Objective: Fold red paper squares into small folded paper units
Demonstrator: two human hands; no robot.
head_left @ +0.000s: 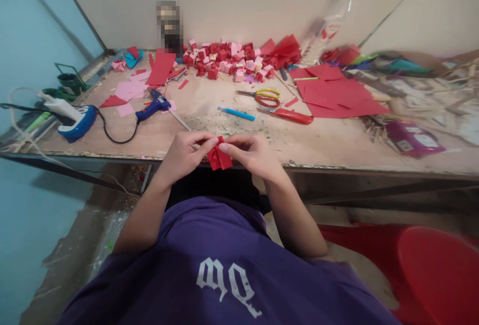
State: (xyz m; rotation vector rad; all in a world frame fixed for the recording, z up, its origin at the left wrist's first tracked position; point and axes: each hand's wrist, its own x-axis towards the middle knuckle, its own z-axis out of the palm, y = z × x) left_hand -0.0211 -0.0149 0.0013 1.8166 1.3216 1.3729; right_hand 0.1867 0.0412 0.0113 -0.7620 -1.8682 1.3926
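Observation:
Just over the table's front edge, a folded piece of red paper [218, 159] is pinched between both hands. My left hand [189, 151] is closed on its left side, thumb and forefinger meeting at the top. From the right, my right hand [251, 153] grips the same paper with its thumb pressed on the front. The paper has creases and a vertical split or fold down its middle. Beyond the hands lie a blue pen-like tool [237, 113], yellow-and-red-handled scissors [266, 96] and a red-handled cutter [292, 115].
A blue glue gun [154, 107] with its cord lies left, near a blue power strip [79, 124]. Small red and pink paper boxes [228, 61] are heaped at the back. Red sheets [333, 93], wood scraps [430, 85] and a purple box [413, 138] occupy the right.

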